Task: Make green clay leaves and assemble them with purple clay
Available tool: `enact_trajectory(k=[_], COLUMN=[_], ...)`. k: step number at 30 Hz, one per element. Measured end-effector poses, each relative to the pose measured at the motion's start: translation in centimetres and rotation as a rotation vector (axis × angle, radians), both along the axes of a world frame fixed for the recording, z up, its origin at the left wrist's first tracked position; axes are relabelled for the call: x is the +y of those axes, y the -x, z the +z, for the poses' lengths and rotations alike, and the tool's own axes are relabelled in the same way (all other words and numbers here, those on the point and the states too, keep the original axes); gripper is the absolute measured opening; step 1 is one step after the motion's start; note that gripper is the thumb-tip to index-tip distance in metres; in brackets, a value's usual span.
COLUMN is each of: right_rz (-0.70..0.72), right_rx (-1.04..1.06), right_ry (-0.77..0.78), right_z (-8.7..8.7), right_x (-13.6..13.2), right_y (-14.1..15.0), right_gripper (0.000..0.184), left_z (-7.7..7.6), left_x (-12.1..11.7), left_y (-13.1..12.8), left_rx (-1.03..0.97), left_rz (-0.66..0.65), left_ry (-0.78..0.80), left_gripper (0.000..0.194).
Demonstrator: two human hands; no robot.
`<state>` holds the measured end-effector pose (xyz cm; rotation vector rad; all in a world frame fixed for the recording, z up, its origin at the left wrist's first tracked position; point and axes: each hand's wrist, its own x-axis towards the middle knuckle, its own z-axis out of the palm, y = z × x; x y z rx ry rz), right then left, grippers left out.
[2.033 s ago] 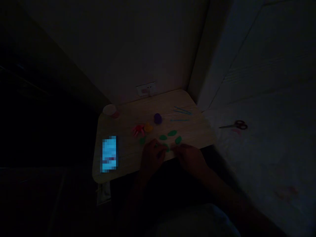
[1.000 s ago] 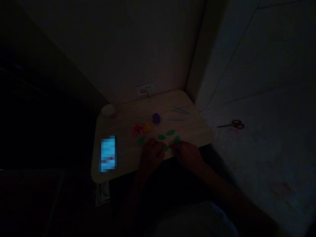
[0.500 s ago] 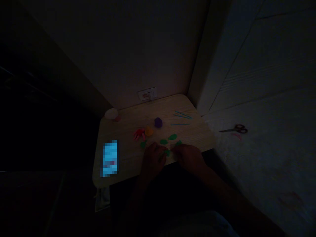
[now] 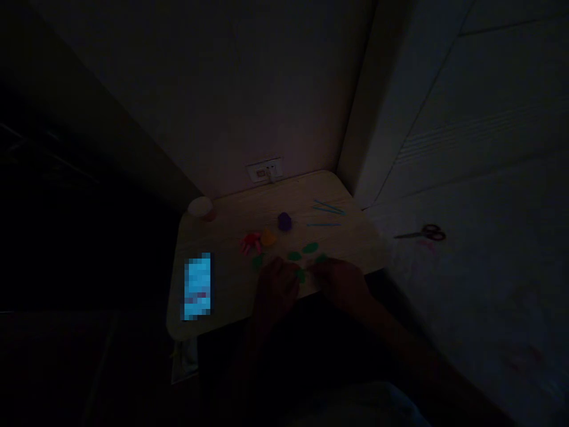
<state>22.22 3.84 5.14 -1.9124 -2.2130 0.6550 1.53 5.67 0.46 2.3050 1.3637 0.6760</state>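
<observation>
In dim light, my left hand (image 4: 278, 286) is closed on a small green leaf-shaped piece (image 4: 301, 275) at the table's front edge. My right hand (image 4: 340, 279) faces it, fingers pinched together; whatever they hold is too dark and small to make out. Two flat green leaf shapes, one a green oval (image 4: 294, 256) and one a longer green leaf (image 4: 310, 247), lie just beyond my hands. Another green piece (image 4: 322, 259) shows beside my right fingers, and a green lump (image 4: 258, 261) lies left of my left hand.
On the wooden table (image 4: 235, 296) are a red-and-pink flower-like shape (image 4: 251, 241), an orange piece (image 4: 268, 238), a purple lump (image 4: 284, 222), thin blue sticks (image 4: 329, 207), a pale cup (image 4: 201, 207) and a lit phone (image 4: 197, 287). Scissors (image 4: 422, 233) lie to the right. A wall socket (image 4: 265, 171) is behind.
Both hands stay almost in place around the green piece, with only slight finger movement. The picture is a little darker; the objects on the table have not moved.
</observation>
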Motion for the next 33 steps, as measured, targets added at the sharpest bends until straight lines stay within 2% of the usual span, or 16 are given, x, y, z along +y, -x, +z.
enact_trajectory(k=[4,10,20,27,33], right_rz=[0.004,-0.015,-0.047,-0.017,-0.041], right_rx=[0.037,-0.021,0.084,-0.007,-0.003], right_ry=[-0.015,0.006,-0.043,0.000,-0.041], right_z=[0.06,0.06,-0.50,-0.45,-0.41], right_x=[-0.30,-0.31,-0.35,-0.06,-0.31], right_y=[-0.13,0.06,-0.32,-0.06,-0.53], right_gripper=[0.032,0.032,0.030,0.031,0.030], left_z=[0.00,0.07,0.23,-0.18,0.05], left_x=[-0.04,0.05,0.06,-0.01,0.03], left_y=[0.01,-0.11,-0.19,-0.05,-0.04], left_rx=[-0.010,-0.019,-0.005,-0.007,-0.008], left_rz=[0.000,-0.004,-0.014,-0.015,-0.040], left_ry=[0.001,0.008,0.002,-0.023,-0.025], left_gripper=[0.025,0.025,0.024,0.024,0.021])
